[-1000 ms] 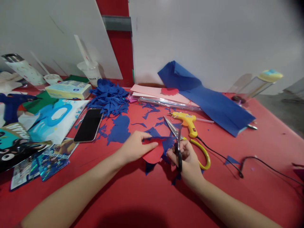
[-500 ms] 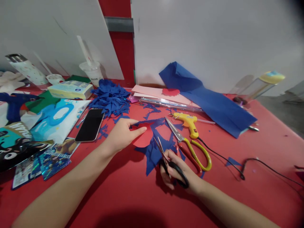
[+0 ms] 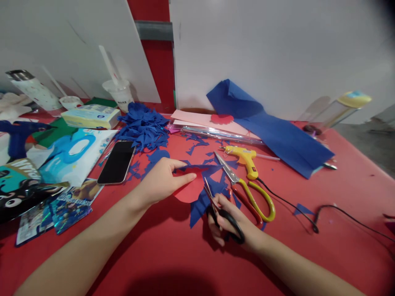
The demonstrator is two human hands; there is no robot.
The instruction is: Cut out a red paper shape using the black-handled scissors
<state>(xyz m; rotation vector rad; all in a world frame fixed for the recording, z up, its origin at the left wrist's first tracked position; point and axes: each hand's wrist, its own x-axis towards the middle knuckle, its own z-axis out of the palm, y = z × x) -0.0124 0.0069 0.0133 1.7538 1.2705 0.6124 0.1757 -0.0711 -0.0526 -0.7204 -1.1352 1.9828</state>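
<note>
My left hand point(image 3: 165, 177) pinches a red paper piece point(image 3: 189, 190) with a rounded edge together with blue material point(image 3: 207, 169) along its top. My right hand point(image 3: 230, 222) is wrapped round the black handles of small scissors point(image 3: 231, 224); their blades are parted and point up toward the red piece. Blue scraps point(image 3: 200, 207) lie beneath the blades on the red table point(image 3: 173, 255). Large scissors point(image 3: 248, 193) with red and yellow handles rest just right of the small ones.
A yellow glue gun point(image 3: 247, 158) with a black cord lies behind the large scissors. Blue sheet point(image 3: 277, 131) stretches across the back right. Left stand a phone point(image 3: 117, 162), a blue scrap pile point(image 3: 143, 127), wipes point(image 3: 77, 154) and a cup point(image 3: 119, 92).
My left hand has moved slightly right and down with the red piece and the blue material. A rounded blue piece now shows behind that hand. My right hand and the small scissors have hardly moved.
</note>
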